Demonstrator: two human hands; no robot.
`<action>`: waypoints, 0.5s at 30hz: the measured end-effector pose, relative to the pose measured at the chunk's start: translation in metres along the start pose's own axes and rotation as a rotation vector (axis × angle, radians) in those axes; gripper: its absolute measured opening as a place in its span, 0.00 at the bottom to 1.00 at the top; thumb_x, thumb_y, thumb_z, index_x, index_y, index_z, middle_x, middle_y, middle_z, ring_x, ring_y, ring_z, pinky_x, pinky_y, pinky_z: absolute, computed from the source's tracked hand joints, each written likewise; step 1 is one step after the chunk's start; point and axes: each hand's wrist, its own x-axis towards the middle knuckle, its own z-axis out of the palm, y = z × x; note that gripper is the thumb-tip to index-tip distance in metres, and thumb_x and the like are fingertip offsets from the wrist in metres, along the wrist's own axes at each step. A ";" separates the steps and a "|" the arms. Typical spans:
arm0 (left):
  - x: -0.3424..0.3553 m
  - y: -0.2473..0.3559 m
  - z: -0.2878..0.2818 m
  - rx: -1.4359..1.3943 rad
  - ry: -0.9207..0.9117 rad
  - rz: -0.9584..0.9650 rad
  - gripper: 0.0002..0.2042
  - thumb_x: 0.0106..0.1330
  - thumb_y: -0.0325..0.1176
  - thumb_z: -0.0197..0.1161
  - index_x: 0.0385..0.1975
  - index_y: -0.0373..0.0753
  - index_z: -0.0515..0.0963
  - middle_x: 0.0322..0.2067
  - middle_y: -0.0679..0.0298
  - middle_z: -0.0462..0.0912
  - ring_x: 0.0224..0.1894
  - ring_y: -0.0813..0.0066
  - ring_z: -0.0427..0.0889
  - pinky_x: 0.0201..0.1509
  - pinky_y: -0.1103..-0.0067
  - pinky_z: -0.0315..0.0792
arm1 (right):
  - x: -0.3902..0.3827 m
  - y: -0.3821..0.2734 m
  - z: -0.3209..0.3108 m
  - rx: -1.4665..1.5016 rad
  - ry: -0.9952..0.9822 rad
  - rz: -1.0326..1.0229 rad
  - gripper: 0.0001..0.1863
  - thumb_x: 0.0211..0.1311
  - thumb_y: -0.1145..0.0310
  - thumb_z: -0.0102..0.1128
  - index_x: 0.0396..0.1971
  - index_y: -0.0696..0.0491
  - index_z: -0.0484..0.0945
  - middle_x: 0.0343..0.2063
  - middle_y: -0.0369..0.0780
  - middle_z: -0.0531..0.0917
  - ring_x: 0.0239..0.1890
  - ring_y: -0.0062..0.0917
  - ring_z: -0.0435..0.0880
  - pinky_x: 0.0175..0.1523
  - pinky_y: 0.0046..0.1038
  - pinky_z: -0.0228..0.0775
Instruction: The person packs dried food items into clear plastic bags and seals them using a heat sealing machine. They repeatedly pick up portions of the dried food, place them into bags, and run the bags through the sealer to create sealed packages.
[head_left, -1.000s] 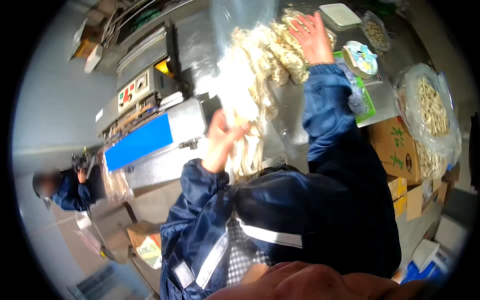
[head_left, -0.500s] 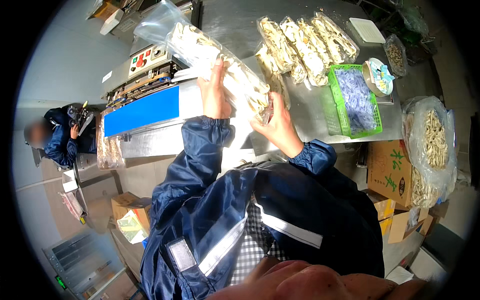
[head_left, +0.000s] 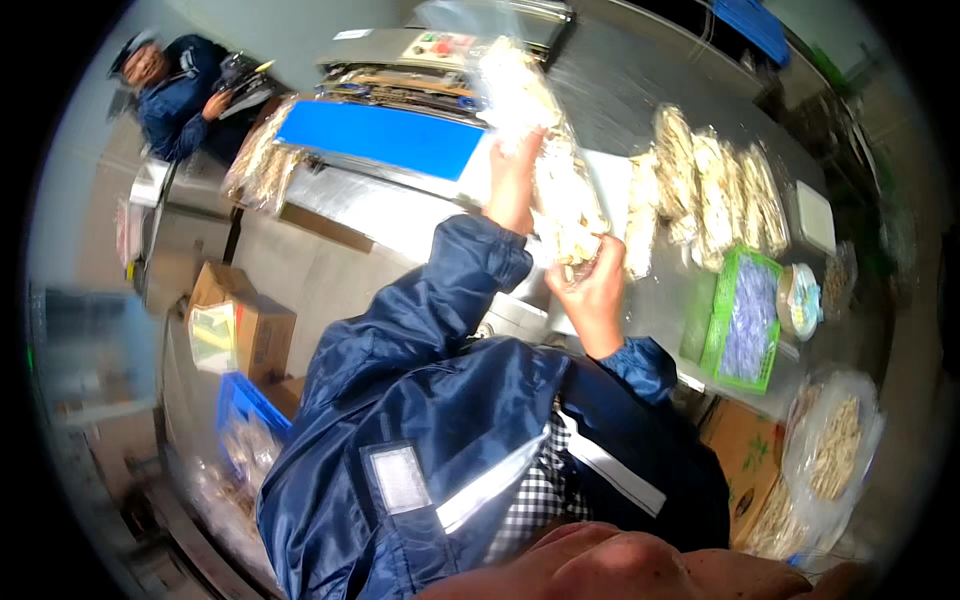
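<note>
A long clear plastic bag of pale dried slices (head_left: 568, 185), perhaps mushroom, is held between my two hands, its loose clear end pointing away from me. My left hand (head_left: 512, 182) grips the bag along its left side, with the thumb over the front. At the near, filled end my right hand (head_left: 594, 295) pinches the bottom corner. Just left of the bag lies the blue belt (head_left: 380, 138) of a bench machine, apparently a bag sealer. The bag's far end is close to the machine's control panel (head_left: 440, 45) and glare blurs it.
Several filled bags (head_left: 712, 190) lie side by side on the metal table. Beyond them are a green basket (head_left: 712, 330) of small clear packets, a white tray (head_left: 815, 217) and a round tub (head_left: 798, 305). Far left, a co-worker (head_left: 180, 95) handles something dark. Cartons (head_left: 265, 325) stand below.
The view has turned, so the table and machine sit further right and lower, and tilt differently. Both hands keep their hold on the bag, which now points more directly away from me.
</note>
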 end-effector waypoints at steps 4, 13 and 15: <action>-0.030 0.009 -0.001 -0.078 0.164 -0.040 0.32 0.68 0.39 0.68 0.64 0.33 0.57 0.53 0.54 0.75 0.53 0.66 0.78 0.57 0.68 0.75 | 0.007 -0.010 0.019 -0.088 -0.092 0.113 0.33 0.49 0.67 0.76 0.53 0.60 0.68 0.41 0.47 0.78 0.40 0.38 0.80 0.47 0.36 0.74; -0.039 0.063 -0.039 -0.180 0.289 0.050 0.38 0.65 0.42 0.71 0.63 0.34 0.51 0.49 0.51 0.77 0.46 0.67 0.83 0.51 0.68 0.80 | 0.009 -0.040 0.050 -0.052 -0.187 -0.078 0.36 0.50 0.68 0.78 0.57 0.61 0.69 0.40 0.43 0.77 0.33 0.25 0.79 0.38 0.26 0.76; -0.038 0.068 -0.048 -0.194 0.261 0.080 0.38 0.65 0.42 0.71 0.64 0.34 0.50 0.49 0.51 0.77 0.45 0.66 0.83 0.50 0.68 0.80 | 0.005 -0.050 0.058 -0.066 -0.173 -0.153 0.33 0.51 0.67 0.77 0.55 0.60 0.70 0.37 0.42 0.77 0.31 0.27 0.78 0.37 0.28 0.74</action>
